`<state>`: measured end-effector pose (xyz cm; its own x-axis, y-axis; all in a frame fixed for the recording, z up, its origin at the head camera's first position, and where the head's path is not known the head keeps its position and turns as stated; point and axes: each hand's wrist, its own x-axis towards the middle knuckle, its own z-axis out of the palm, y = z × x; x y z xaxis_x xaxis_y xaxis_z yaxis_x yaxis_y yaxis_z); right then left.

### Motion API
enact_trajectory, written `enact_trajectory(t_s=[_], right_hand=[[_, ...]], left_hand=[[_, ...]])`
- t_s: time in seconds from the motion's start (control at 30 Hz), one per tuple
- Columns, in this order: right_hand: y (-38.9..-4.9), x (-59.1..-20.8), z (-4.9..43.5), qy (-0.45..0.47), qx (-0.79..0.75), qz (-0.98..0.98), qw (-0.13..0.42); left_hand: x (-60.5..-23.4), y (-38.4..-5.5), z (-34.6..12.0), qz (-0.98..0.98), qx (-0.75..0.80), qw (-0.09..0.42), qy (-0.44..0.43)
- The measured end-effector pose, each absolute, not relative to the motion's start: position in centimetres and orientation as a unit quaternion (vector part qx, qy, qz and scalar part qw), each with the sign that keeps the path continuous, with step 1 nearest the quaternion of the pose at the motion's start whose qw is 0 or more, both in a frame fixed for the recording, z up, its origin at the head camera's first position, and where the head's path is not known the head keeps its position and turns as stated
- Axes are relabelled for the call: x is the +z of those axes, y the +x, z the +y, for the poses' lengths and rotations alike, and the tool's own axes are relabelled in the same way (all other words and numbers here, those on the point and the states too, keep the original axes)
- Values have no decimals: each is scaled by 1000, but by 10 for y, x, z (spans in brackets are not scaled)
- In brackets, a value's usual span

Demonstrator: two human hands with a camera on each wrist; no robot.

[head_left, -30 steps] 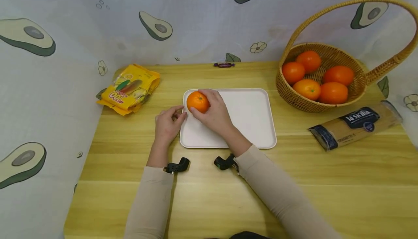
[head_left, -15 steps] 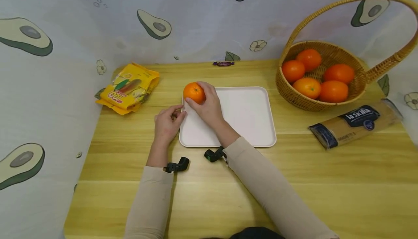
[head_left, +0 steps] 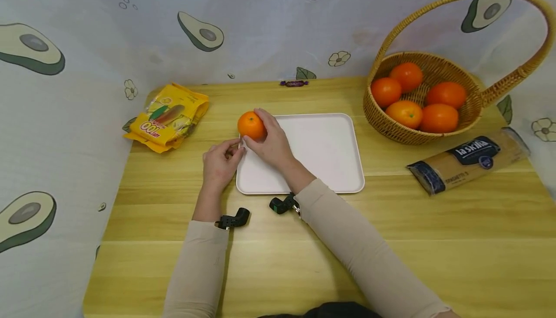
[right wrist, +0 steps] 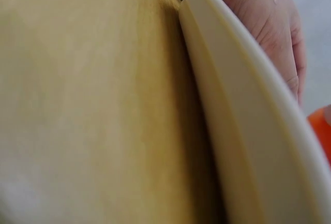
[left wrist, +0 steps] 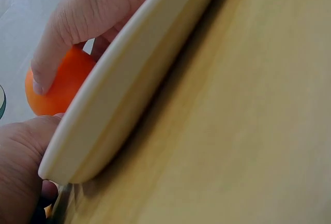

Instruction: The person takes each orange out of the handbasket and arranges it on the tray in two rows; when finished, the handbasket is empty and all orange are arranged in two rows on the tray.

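An orange [head_left: 249, 126] is at the far left corner of a white rectangular tray [head_left: 323, 154]. My right hand [head_left: 274, 145] grips it from the right, thumb on the near side and fingers on the far side. At the tray's left rim, my left hand [head_left: 219, 166] has its thumb and curled fingers on the edge, pinching it. From the left wrist, the orange [left wrist: 62, 87] shows beyond the raised tray wall [left wrist: 121, 87], under the right hand's fingers. In the right wrist view the tray wall [right wrist: 243, 100] covers most of the orange, and the left hand [right wrist: 264, 22] shows behind it.
A wicker basket [head_left: 393, 132] with a tall handle holds several orange-red fruits at the back right. Before it lies a spaghetti pack [head_left: 469, 159]. A yellow snack bag [head_left: 167, 117] lies back left, and a purple wrapped candy [head_left: 294, 83] at the table's back edge.
My right hand has carried the orange left and slightly away from me, to the tray's far left corner. The left hand has stayed at the left rim.
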<state>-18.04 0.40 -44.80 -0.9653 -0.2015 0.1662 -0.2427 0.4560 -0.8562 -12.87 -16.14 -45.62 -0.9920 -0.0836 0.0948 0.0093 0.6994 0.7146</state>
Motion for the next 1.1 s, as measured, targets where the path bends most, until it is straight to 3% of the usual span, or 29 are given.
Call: enact_trajectory(t_s=[1.1], right_hand=[[-180, -451, 2, 93, 546, -832, 36]], left_hand=[[-458, -128, -160, -919, -387, 73, 23]])
